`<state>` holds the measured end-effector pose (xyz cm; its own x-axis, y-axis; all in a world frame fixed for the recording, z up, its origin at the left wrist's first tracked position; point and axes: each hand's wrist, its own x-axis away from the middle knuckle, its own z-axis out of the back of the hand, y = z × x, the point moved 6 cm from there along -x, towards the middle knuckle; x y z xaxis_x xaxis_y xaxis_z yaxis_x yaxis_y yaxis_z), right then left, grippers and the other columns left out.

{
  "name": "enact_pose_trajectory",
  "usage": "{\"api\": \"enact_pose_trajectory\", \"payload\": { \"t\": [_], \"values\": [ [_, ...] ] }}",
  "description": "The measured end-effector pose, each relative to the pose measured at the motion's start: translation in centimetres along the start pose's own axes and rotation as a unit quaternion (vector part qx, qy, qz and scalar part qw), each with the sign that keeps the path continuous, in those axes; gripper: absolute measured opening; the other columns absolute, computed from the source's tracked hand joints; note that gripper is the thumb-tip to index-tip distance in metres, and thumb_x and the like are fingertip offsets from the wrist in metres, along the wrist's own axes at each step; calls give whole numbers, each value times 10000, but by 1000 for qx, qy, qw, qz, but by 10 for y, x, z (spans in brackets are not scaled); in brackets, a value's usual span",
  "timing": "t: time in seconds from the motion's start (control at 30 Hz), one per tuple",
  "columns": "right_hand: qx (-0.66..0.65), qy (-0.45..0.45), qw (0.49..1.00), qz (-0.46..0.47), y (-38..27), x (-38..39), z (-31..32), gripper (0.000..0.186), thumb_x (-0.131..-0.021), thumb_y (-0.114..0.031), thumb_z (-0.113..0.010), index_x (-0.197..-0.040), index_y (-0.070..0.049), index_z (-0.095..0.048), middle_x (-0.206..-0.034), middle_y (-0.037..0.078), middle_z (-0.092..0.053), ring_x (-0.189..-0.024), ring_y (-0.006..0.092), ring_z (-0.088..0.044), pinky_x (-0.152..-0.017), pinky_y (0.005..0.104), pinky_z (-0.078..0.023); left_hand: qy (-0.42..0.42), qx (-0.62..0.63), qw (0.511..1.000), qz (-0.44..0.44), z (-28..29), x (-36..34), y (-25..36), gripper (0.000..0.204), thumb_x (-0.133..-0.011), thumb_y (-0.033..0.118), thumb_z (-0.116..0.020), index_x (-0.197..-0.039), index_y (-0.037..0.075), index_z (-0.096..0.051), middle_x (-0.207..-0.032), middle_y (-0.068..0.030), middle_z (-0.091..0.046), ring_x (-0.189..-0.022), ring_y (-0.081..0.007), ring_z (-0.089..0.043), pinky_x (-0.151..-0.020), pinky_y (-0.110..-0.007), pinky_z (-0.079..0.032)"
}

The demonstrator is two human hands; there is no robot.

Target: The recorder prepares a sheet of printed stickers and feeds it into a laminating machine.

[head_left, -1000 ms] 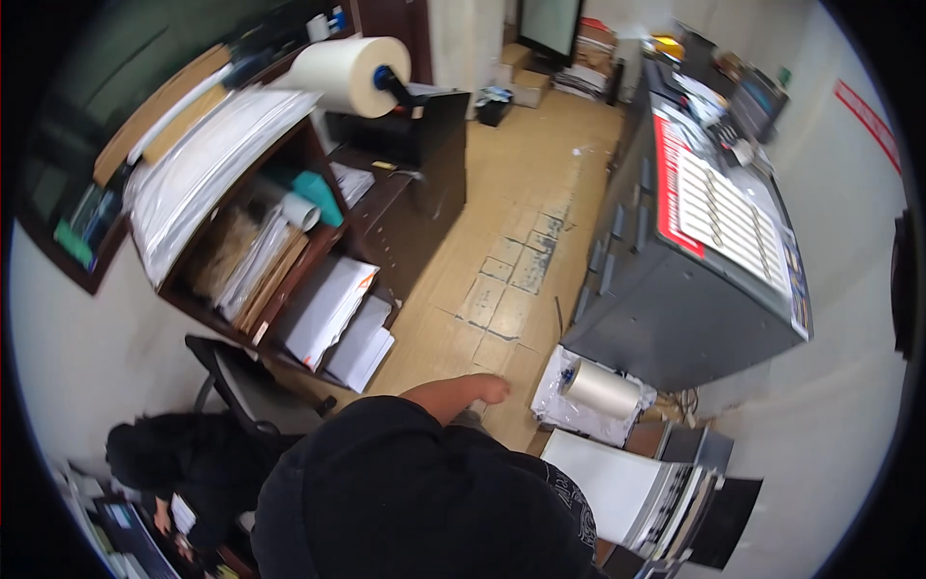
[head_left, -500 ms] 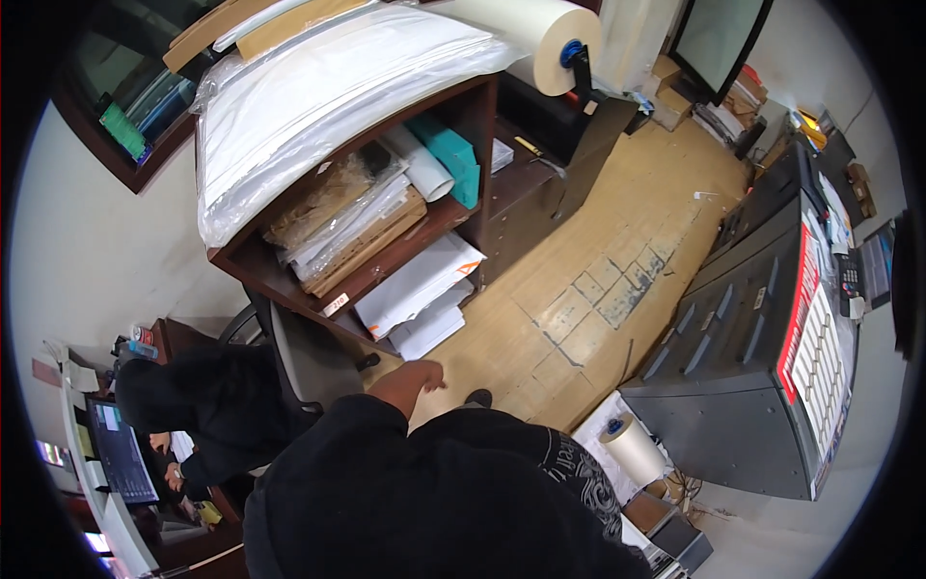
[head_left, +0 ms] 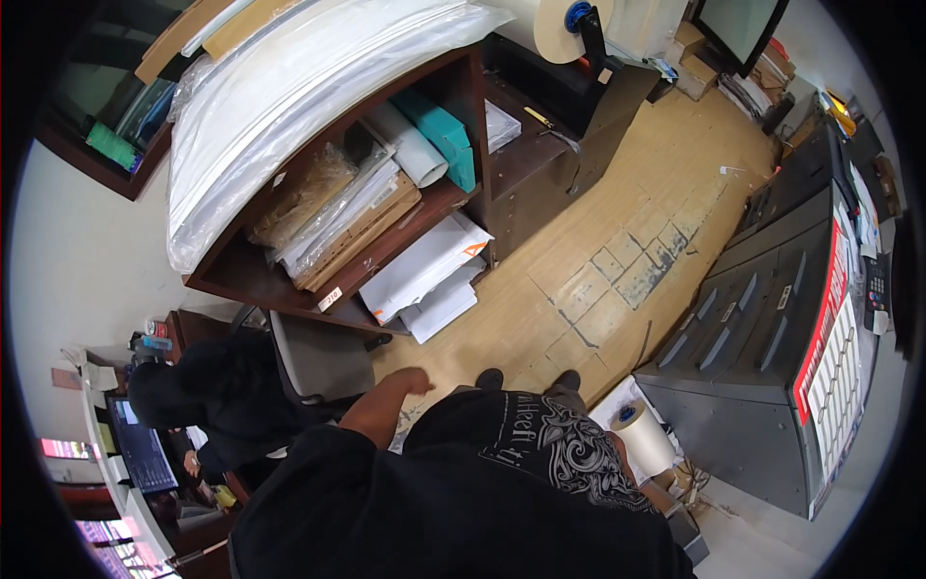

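Observation:
My left hand [head_left: 418,382] hangs over the floor at my side, between the seated person's chair and my shoes [head_left: 490,378]. Its fingers are curled inward, and nothing shows in them. Nearest to it are the grey chair [head_left: 323,357] and the white paper packs [head_left: 424,280] on the low shelf. On my other side, a strip of skin that looks like my right hand or wrist [head_left: 622,455] shows at the edge of my black patterned shirt. A cream paper roll [head_left: 644,439] stands just beyond it. The fingers there are hidden.
A dark wooden shelf unit [head_left: 471,125] holds flat packages, a rolled sheet and a teal box [head_left: 434,138]. Plastic-wrapped white sheets [head_left: 318,106] lie on top. To the right stands a grey drawer cabinet [head_left: 723,338]. Another person [head_left: 222,396] sits at a desk on the left.
The view has shifted, and both my shoes now show. My left hand has lowered slightly, its fingers still curled. Skin now shows at my right side beside the paper roll.

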<state>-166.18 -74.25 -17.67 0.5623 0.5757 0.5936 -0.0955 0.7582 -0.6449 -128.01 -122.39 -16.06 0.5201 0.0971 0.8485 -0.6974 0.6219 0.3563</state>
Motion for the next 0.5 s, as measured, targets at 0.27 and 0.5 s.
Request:
{"api": "enact_pose_trajectory", "payload": {
  "t": [0.27, 0.5],
  "values": [
    [-59, -81, 994, -52, 163, -76, 46, 769, -892, -431, -698, -1438, -45, -318, -1394, 155, -440, -1201, 365, -501, -1045, 460, -395, 65, 65, 990, 109, -29, 38, 35, 444, -925, 434, -569, -818, 46, -757, -849, -165, -723, -864, -339, -691, -797, -477, -504],
    [48, -36, 998, -27, 168, -97, 147, 277, -887, -239, -706, -1050, -16, -727, -933, 172, -742, -859, 273, -716, -780, 363, -545, 316, 69, 937, 130, 116, 2, 192, 465, -939, 513, -534, -952, 90, -725, -958, -173, -729, -921, -378, -689, -839, -498, -532]
  ]
}}
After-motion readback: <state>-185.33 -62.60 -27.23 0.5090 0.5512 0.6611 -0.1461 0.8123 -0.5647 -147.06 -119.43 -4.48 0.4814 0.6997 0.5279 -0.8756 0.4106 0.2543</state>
